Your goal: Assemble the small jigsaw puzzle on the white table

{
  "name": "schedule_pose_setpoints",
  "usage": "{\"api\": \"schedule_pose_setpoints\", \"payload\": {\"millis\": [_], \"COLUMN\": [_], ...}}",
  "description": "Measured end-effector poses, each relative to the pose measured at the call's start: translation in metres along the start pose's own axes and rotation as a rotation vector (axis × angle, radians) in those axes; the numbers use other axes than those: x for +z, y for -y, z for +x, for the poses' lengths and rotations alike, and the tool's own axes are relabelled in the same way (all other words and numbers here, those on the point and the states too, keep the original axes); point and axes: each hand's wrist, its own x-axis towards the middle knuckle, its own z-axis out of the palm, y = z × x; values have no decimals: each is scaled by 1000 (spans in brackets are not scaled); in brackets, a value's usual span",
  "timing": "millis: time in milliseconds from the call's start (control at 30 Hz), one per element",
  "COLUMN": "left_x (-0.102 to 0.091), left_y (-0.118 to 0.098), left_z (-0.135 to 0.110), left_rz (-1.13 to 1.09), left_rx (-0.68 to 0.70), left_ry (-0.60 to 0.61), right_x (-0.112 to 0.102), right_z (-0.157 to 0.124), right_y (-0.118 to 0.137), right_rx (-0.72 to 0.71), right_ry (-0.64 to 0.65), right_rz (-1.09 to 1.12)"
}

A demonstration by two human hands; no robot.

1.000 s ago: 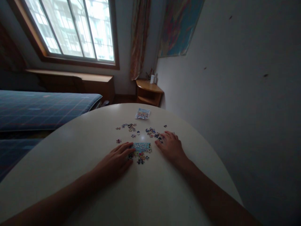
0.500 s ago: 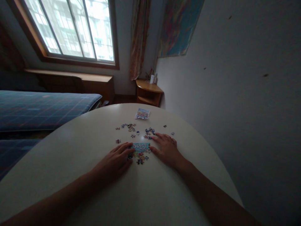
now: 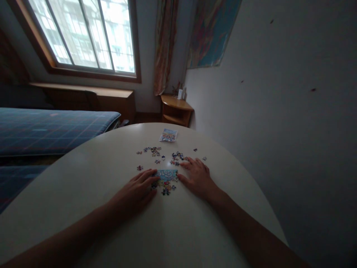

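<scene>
A partly joined jigsaw puzzle lies flat on the white table, its upper strip light blue and its lower edge ragged. My left hand rests over the puzzle's left side with fingers stretched out, hiding part of it. On the other side, my right hand lies with fingers spread; its thumb touches or nearly touches the puzzle's right edge. The fingertips of that hand are beside a cluster of loose puzzle pieces. Another pile of puzzle pieces sits farther left, with a few single ones around it.
A small printed picture lies near the far edge of the round white table. Beyond are a wooden corner cabinet and a plaid mattress to the left. A wall runs along the right.
</scene>
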Motion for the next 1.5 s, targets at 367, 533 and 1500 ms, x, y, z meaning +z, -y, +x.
{"api": "schedule_pose_setpoints", "payload": {"millis": [367,533,1500], "left_x": [1,0,-3], "left_y": [2,2,-6], "left_z": [1,-1,2], "left_rz": [-4,-6,2], "left_rx": [0,6,12], "left_ry": [18,10,-14], "right_x": [0,-2,-55], "right_z": [13,18,-53], "right_y": [-18,-29,55], "right_rx": [166,164,-252], "right_ry": [-192,-196,368], "right_rz": [37,24,-55]}}
